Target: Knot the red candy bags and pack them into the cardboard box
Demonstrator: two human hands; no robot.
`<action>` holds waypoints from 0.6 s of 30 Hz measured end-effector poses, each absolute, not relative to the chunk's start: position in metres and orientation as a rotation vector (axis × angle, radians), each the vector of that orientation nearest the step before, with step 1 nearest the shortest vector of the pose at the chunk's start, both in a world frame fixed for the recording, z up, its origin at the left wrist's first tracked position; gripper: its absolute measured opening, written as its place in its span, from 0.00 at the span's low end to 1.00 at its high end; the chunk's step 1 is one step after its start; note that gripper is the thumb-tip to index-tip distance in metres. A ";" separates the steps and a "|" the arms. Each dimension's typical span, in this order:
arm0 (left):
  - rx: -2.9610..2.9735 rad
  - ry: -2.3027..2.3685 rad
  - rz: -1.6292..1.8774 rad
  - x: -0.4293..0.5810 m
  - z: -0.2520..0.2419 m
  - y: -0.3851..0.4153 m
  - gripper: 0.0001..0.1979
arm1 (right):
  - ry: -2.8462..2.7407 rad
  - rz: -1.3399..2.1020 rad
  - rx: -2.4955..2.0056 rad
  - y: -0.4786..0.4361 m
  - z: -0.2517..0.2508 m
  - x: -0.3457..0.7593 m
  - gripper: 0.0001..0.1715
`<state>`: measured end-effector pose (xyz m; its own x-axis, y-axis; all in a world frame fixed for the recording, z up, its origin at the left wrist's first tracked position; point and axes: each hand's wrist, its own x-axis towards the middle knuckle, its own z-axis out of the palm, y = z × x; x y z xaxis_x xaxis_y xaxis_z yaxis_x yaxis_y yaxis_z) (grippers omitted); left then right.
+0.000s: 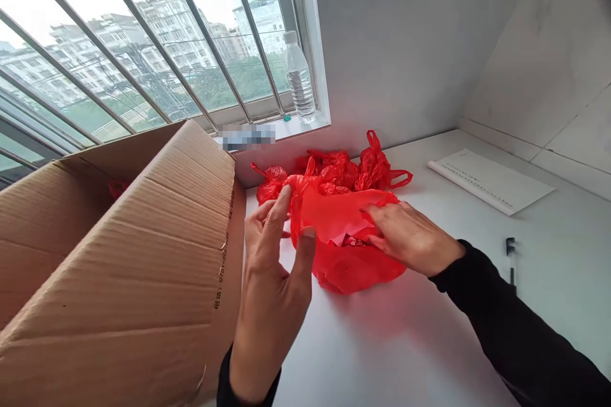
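On the white table (429, 343), just right of the tall cardboard box (119, 254), I have both hands working one red plastic bag (353, 270). It lies between them, near the table's middle, with its mouth slack and unknotted and something patterned showing inside.

Behind it, against the wall under the window, sits a heap of small red bags (344, 168) that look tied off, their handles sticking up. My reading is that a good part of the bagging is done. The one in hand is not closed, and a scrap of red shows inside the box, though I cannot tell what it is.

The left hand (272, 267) is half open, forefinger raised against the bag's left edge and thumb pressed on the film. Whether it truly pinches the plastic I cannot tell. The right hand (410, 238) is open and nearly flat, with its fingers laid on the bag's upper right side at the mouth, gripping nothing that I can see.

A water bottle (300, 79) stands on the sill. A printed sheet (491, 181) and a pen (511, 257) lie well apart to the right.
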<state>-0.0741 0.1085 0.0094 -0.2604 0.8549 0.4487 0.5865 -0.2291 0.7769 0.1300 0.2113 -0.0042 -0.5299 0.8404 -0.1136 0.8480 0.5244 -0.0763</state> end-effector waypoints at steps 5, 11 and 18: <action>1.701 1.591 1.590 -0.066 0.006 0.111 0.31 | 2.518 -0.208 1.624 0.221 -0.016 0.128 0.12; 1.449 1.463 1.667 -0.061 0.010 0.102 0.32 | 2.588 -0.259 1.646 0.217 -0.005 0.126 0.11; 1.230 1.351 1.846 -0.059 0.015 0.096 0.26 | 2.579 -0.274 1.635 0.214 -0.007 0.125 0.08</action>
<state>-0.0593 0.0964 0.0153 -0.4393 0.8251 0.3552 0.0893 -0.3533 0.9312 0.1248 0.2139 -0.0074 -0.4292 0.8891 -0.1588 0.9027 0.4162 -0.1096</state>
